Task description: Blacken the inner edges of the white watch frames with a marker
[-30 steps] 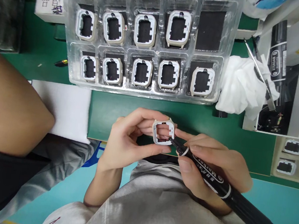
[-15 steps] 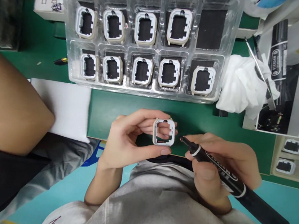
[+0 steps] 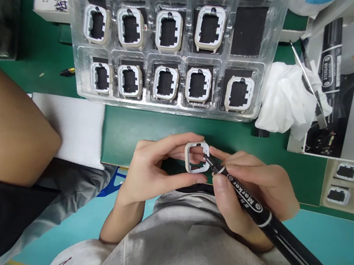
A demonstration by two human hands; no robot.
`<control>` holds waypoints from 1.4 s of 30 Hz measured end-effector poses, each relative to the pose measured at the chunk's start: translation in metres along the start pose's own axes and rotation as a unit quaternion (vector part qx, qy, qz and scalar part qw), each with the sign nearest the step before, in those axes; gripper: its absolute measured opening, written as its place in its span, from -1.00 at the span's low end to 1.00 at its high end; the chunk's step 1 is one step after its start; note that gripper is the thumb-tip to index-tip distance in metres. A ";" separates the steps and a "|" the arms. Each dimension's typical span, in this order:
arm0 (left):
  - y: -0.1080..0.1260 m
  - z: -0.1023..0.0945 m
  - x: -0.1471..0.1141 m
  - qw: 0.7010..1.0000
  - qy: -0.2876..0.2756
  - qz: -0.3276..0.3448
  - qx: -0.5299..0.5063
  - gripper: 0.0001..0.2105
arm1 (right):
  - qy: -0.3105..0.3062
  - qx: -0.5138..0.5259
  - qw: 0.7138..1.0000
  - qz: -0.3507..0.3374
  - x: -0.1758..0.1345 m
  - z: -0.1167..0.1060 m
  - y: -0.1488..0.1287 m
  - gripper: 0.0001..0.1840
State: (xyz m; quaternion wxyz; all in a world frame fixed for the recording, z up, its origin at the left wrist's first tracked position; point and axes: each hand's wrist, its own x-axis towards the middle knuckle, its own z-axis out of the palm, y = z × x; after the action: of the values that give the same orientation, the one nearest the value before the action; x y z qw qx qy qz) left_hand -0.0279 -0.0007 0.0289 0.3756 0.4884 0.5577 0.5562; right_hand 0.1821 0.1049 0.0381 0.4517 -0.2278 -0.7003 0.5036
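- Our left hand (image 3: 150,169) pinches the pale frame (image 3: 187,157) between thumb and fingers.
- Our right hand (image 3: 254,183) grips a black marker (image 3: 253,206); its barrel slants toward four o'clock, its tip at the frame's three o'clock side.
- We see the frame at six o'clock from the clear tray (image 3: 167,107), with a crumpled white cloth (image 3: 278,102) at the frame's two o'clock.

The scene is viewed at close range by one head-worn camera, faced forward and steeply down, with the wearer's shirt (image 3: 189,241) framed at the bottom, the left hand (image 3: 151,168) and right hand (image 3: 262,184) near the centre, and the clear tray (image 3: 214,114) cut off by the top edge.
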 end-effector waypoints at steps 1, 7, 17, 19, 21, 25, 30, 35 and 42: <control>0.000 0.000 0.000 1.000 0.000 0.000 0.004 -0.35 | -0.006 0.002 1.000 0.000 -0.001 0.001 0.000 -0.59; 0.001 0.000 -0.002 1.000 0.006 -0.014 0.028 -0.37 | 0.068 -0.008 0.998 -0.004 -0.010 0.015 0.001 -0.54; -0.006 -0.005 0.001 1.000 -0.012 0.021 -0.012 -0.32 | -0.014 0.029 0.999 0.001 -0.001 -0.003 -0.001 -0.46; -0.007 -0.006 0.001 0.999 -0.017 0.024 -0.019 -0.33 | -0.009 0.028 1.000 0.003 -0.003 -0.001 0.000 -0.44; -0.007 -0.008 0.001 0.999 -0.021 0.023 -0.027 -0.32 | 0.011 0.026 1.000 0.004 -0.004 0.001 0.000 -0.43; -0.007 -0.010 0.003 0.998 -0.033 0.018 -0.047 -0.32 | 0.026 0.027 0.999 -0.023 -0.004 0.007 0.002 -0.45; -0.005 -0.013 0.005 0.994 -0.046 0.015 -0.099 -0.35 | 0.062 0.004 0.991 -0.122 -0.005 0.024 0.011 -0.60; -0.005 -0.015 0.004 0.994 -0.045 -0.016 -0.101 -0.43 | 0.051 -0.030 0.985 -0.165 -0.001 0.027 0.011 -0.77; -0.004 -0.015 0.004 0.992 -0.057 -0.015 -0.114 -0.42 | 0.004 -0.049 0.985 -0.167 -0.003 0.016 0.010 -0.68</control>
State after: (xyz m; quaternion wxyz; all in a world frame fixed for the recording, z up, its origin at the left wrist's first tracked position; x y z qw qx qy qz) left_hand -0.0433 -0.0005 0.0270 0.4684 0.4647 0.4760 0.5815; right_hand 0.1682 0.0985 0.0270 0.5203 -0.1316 -0.7509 0.3849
